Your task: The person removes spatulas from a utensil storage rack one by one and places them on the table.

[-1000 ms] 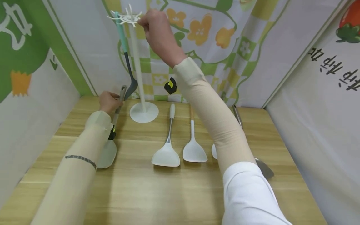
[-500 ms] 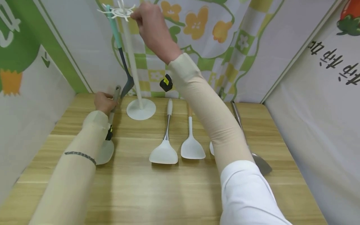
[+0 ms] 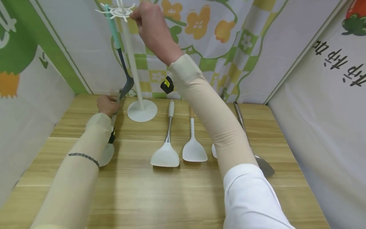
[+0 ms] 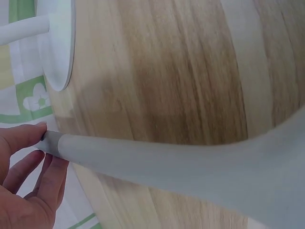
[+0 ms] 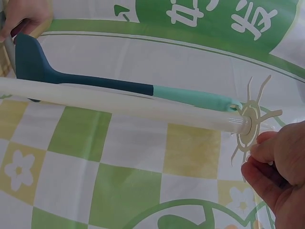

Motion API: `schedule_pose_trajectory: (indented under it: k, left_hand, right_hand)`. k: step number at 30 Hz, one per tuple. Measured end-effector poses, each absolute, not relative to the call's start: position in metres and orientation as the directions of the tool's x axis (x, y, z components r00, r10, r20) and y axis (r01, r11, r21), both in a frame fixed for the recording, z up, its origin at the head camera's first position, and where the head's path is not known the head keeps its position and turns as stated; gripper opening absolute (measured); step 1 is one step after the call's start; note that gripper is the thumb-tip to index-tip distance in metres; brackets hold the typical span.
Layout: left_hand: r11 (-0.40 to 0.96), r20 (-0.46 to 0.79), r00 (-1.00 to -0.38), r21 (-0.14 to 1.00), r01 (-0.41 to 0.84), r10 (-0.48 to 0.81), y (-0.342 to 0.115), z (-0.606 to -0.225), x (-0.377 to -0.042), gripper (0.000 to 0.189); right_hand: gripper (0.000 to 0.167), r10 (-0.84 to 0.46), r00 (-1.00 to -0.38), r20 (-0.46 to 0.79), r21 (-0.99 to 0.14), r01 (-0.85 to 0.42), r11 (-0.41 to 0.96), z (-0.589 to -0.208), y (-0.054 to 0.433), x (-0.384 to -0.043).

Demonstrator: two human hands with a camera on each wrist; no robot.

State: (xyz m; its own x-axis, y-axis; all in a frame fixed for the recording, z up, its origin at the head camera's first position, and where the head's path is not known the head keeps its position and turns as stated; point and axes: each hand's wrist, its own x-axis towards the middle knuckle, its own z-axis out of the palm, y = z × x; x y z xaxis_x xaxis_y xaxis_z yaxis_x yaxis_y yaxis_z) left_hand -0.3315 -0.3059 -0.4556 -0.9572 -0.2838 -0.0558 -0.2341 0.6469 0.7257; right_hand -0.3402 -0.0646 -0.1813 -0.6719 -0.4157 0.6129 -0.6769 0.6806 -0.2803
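Note:
My left hand (image 3: 107, 105) grips the handle of a pale grey spatula (image 4: 167, 164) at the table's back left; its blade is partly behind my forearm in the head view. Fingers and thumb close round the handle's grey upper part in the left wrist view. A white utensil stand (image 3: 132, 60) rises beside it, topped by a ring of curved hooks (image 5: 254, 109). My right hand (image 3: 154, 30) pinches the hook ring's near side between thumb and fingers. From one hook hangs a turner (image 5: 186, 95) with a mint handle and dark blue-grey head, its head close to my left hand.
On the wooden table (image 3: 137, 197) lie a white spatula with a steel neck (image 3: 165, 156), a white one with a wooden handle (image 3: 195, 151) and a steel turner (image 3: 264, 166). Another white utensil (image 3: 214, 151) is mostly behind my right arm. Printed curtains (image 3: 251, 19) enclose the back and sides.
The stand, utensils and hands have all shifted a little left and up in the head view. Both hands keep their holds, and the held spatula's handle end now overlaps the hanging turner's head.

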Motion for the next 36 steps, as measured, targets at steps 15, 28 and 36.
schedule_pose_trajectory:
  k: [15,28,36]
  left_hand:
    - [0.693,-0.093,-0.959,0.672,-0.26,-0.269,-0.306,-0.475,-0.332,0.048]
    - [0.682,-0.129,-0.959,0.68,-0.27,-0.251,-0.308,-0.473,-0.33,0.052]
    - [0.759,-0.125,-0.981,0.621,-0.194,-0.148,-0.314,-0.459,-0.33,0.053]
  right_hand:
    - [0.046,-0.464,-0.628,0.625,-0.216,-0.71,0.67,-0.185,-0.062,-0.332]
    - [0.046,-0.455,-0.643,0.615,-0.274,-0.716,0.642,-0.185,-0.063,-0.333]
    - [0.049,-0.43,-0.673,0.602,-0.329,-0.699,0.634,-0.183,-0.063,-0.335]
